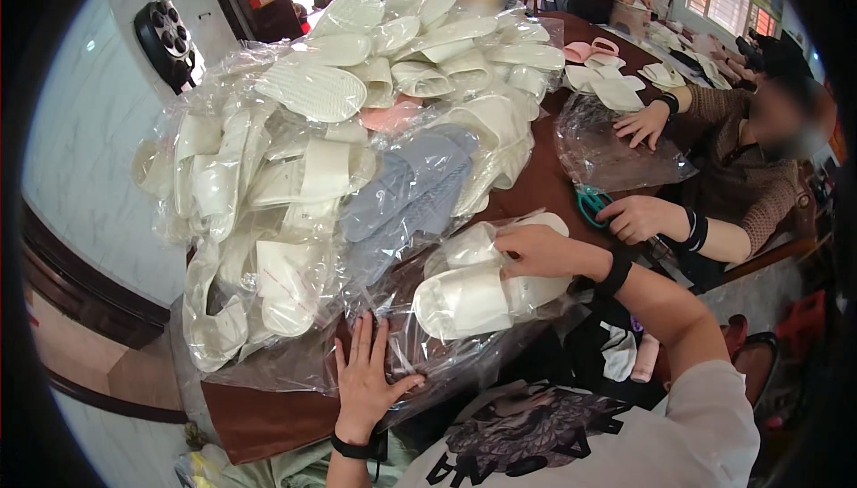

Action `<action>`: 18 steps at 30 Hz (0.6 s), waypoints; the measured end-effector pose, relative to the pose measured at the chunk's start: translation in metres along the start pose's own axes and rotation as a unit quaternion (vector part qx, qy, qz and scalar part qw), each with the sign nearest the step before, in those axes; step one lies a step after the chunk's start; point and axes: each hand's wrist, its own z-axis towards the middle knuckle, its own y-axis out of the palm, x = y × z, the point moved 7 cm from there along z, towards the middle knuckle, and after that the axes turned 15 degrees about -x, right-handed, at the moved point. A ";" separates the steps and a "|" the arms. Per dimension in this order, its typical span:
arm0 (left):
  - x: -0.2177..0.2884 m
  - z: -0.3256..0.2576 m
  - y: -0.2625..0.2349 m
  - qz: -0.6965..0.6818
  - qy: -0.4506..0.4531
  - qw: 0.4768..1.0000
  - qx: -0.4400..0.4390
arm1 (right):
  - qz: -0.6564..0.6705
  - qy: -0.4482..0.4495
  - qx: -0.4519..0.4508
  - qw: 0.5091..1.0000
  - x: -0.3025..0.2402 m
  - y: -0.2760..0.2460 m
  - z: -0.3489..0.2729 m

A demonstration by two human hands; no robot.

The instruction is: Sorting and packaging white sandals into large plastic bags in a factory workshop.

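My left hand (369, 379) lies flat with fingers spread on a clear plastic bag (446, 358) near the table's front edge. To its right is a pair of white slippers (464, 300), side by side with their straps toward the left. My right hand (544, 251) reaches over the pair from the right. Its fingers are curled down at the inner edge of the nearer slipper and close on it; the fingertips are partly hidden. The bag's film spreads around and under the slippers.
A tall heap of bagged white slippers (312, 91) covers the brown table (259, 421), with a grey-blue pair (411, 184) at its near side. At right, a co-worker's hands hold teal-handled scissors (593, 207) and touch another clear bag (607, 153). Unbagged slippers (607, 86) lie beyond.
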 end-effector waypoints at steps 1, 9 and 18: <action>0.001 0.000 -0.002 0.002 0.005 1.000 0.007 | 0.000 0.000 -0.005 1.000 0.005 0.007 -0.001; -0.006 0.003 -0.023 -0.155 0.041 0.985 0.057 | -0.033 -0.009 0.028 0.999 -0.014 0.021 0.004; -0.004 0.013 -0.003 0.028 0.000 1.000 -0.004 | -0.098 -0.031 0.009 0.995 0.002 -0.050 -0.066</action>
